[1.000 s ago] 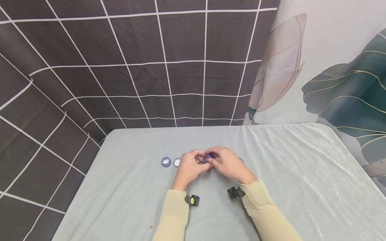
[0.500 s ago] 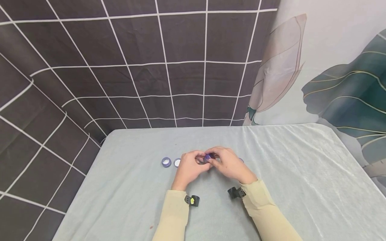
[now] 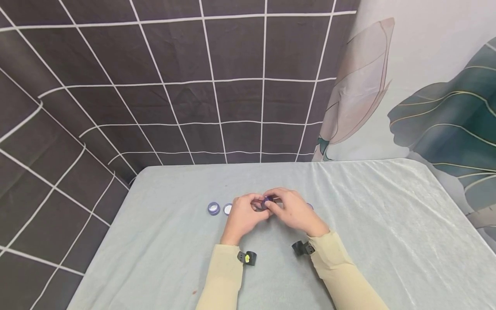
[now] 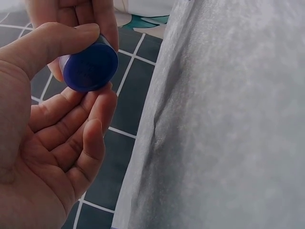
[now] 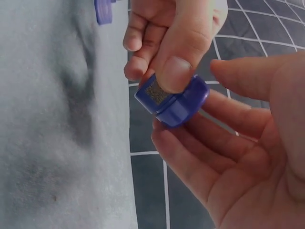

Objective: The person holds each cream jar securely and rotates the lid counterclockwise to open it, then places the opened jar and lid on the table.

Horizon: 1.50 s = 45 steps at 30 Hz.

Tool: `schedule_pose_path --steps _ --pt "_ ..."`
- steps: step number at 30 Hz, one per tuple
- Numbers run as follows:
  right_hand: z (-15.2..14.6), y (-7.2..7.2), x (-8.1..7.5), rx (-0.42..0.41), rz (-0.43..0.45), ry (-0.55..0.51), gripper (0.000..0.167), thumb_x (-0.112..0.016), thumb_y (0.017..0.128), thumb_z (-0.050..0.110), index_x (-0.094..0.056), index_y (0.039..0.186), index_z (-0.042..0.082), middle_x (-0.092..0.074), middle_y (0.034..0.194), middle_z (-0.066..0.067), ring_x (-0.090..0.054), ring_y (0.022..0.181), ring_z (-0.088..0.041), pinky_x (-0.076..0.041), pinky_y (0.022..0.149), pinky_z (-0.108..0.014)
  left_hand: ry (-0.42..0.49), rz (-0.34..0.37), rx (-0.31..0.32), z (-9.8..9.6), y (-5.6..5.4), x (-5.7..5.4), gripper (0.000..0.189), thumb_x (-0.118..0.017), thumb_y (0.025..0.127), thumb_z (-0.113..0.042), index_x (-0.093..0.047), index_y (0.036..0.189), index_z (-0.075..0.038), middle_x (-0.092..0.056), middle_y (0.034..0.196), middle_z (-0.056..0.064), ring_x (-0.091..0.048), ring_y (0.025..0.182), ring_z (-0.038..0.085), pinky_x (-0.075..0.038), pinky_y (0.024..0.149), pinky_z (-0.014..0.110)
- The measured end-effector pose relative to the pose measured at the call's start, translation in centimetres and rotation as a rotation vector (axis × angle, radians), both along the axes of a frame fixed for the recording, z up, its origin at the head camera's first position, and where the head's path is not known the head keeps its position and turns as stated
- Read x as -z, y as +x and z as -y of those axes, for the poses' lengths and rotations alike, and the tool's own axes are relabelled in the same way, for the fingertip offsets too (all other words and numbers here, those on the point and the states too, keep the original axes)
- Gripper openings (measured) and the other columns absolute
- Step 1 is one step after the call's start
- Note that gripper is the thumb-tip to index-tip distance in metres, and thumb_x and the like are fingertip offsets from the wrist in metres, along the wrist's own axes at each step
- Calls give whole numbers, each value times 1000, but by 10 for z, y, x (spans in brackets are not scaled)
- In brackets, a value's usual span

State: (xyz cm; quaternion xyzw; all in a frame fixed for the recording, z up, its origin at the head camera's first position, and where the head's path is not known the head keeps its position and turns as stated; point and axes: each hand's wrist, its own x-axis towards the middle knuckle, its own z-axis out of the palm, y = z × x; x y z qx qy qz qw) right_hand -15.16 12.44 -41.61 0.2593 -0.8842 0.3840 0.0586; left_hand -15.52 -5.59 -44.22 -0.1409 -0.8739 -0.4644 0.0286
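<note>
Since half a second ago the right hand (image 3: 292, 211) has shifted its thumb slightly farther over the purple container (image 5: 181, 109). The left hand (image 3: 244, 212) pinches that container, thumb along its side; it sits between both hands, just over the right fingertips, whose grip I cannot tell. Beyond, on the pale cloth (image 3: 162, 241), two round purple-rimmed pieces (image 3: 213, 209) lie left, another purple piece (image 3: 310, 206) right.
</note>
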Motion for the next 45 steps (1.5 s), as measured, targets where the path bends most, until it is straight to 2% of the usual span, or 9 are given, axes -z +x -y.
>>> schedule_pose_path --steps 6,10,17,24,30,39,45 --pt "5 2 -1 81 23 -7 31 -65 97 21 -68 118 -3 -71 112 -14 -71 94 -24 -55 86 -42 -5 10 -13 0 1 1 33 -85 76 -29 -75 102 -11 -73 87 -7 -67 79 5 -53 72 24" --pt "8 2 1 131 8 5 33 -69 94 23 -69 115 -2 -72 104 -12 -69 89 -21 -54 82 -41 -7 11 -11 0 1 1 32 -84 77 -28 -75 103 -11 -73 86 -7 -67 78 6 -53 72 24" --pt "10 3 2 217 43 9 38 -71 92 29 -70 115 -1 -72 91 -6 -67 82 -19 -54 77 -41 -3 10 -9 0 1 1 31 -84 77 -27 -75 103 -11 -72 86 -7 -68 79 8 -53 72 25" --pt "12 4 1 258 70 16 39 -73 91 33 -71 112 0 -69 83 -3 -65 79 -19 -53 75 -40 -15 -12 -15 0 0 2 30 -83 77 -25 -75 102 -11 -73 87 -5 -67 79 11 -53 72 25" --pt "15 5 0 290 67 28 37 -70 94 34 -72 110 1 -70 83 -2 -65 77 -18 -54 75 -41 -4 -16 -13 -1 0 2 28 -83 77 -26 -76 101 -12 -72 84 -8 -68 78 11 -53 72 25" --pt "15 5 2 292 57 44 33 -69 94 32 -73 107 1 -67 77 1 -62 71 -14 -53 72 -39 -10 -11 -13 -1 0 3 29 -83 77 -26 -76 101 -12 -72 84 -9 -66 77 7 -52 71 24" --pt "14 4 2 286 66 41 33 -69 94 31 -73 107 1 -69 79 -1 -63 74 -15 -53 73 -40 -7 -9 -12 -1 0 2 29 -83 77 -25 -76 101 -12 -72 84 -9 -65 76 6 -52 71 24"
